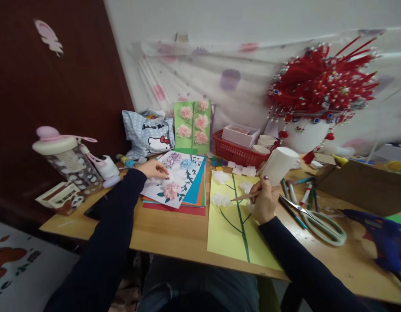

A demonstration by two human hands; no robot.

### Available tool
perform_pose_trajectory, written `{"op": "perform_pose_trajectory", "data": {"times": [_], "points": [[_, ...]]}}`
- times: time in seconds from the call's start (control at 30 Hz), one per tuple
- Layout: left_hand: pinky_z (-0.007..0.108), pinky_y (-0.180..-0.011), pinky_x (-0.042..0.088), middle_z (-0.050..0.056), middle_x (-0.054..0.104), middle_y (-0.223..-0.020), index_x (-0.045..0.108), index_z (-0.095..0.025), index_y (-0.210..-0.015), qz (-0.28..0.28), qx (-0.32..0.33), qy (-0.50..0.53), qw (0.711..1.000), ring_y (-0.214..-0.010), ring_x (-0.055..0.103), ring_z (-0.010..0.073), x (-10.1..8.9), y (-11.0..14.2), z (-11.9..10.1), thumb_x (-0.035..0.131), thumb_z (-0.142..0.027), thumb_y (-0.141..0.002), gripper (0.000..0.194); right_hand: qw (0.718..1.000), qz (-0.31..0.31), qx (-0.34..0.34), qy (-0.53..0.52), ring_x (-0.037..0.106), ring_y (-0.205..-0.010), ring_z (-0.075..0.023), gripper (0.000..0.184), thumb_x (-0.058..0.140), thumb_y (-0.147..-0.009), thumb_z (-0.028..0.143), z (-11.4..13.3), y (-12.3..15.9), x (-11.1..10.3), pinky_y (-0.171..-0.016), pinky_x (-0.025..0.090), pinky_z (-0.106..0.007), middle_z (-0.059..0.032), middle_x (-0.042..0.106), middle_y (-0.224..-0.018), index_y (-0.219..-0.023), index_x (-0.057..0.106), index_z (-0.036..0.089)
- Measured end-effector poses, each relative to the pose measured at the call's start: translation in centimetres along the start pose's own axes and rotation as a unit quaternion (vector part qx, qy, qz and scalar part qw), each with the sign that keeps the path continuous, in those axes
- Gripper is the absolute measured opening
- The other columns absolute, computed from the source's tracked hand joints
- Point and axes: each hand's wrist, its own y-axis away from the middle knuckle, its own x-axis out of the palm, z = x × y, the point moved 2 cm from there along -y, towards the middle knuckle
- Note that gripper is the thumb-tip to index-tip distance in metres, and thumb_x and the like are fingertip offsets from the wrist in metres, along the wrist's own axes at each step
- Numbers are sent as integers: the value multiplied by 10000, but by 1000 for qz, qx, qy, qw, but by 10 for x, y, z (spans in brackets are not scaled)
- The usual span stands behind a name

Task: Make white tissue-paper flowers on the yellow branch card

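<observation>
My left hand has its thumb and fingertips pinched together above a white card printed with flowers. White tissue lies at these fingertips; whether they grip any of it I cannot tell. My right hand is closed around a thin wooden stick. The stick's pointed end is beside a white tissue flower on a yellow sheet. A green branching stem runs down this sheet, with more white flowers near its top. Right behind my right hand is a tilted white cylinder.
Scissors, markers and a blue glue gun lie on the right. At the back stand a red basket, a green card with pink flowers and a cloth bag. A bottle stands left.
</observation>
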Motion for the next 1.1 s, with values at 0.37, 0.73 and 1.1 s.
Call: {"op": "perform_pose_trajectory", "data": {"times": [0.37,0.73,1.1], "points": [[309,-899,375,32,689,-974,735,-212,-861,37,120,-114,986,-998,563,235,35,-6,-39,719,-275,-608,261,999,5,-33,22,346,-279,-81,510,456,-865,479,-1,0,0,-304,244,-224,34,389,-328,-440,467,197],[319,-867,411,56,749,-886,752,-190,-796,-18,56,-122,991,-933,641,237,41,-6,-47,636,-321,-719,191,998,9,-61,32,328,-274,-85,526,443,-881,500,0,2,2,-309,232,-245,39,374,-323,-444,453,207],[301,-764,485,64,746,-854,742,-129,-857,-119,91,84,985,-798,639,193,53,-2,-72,697,-376,-712,291,985,82,-115,96,364,-326,-78,588,398,-919,507,-1,11,3,-375,295,-225,32,366,-333,-422,456,198]]}}
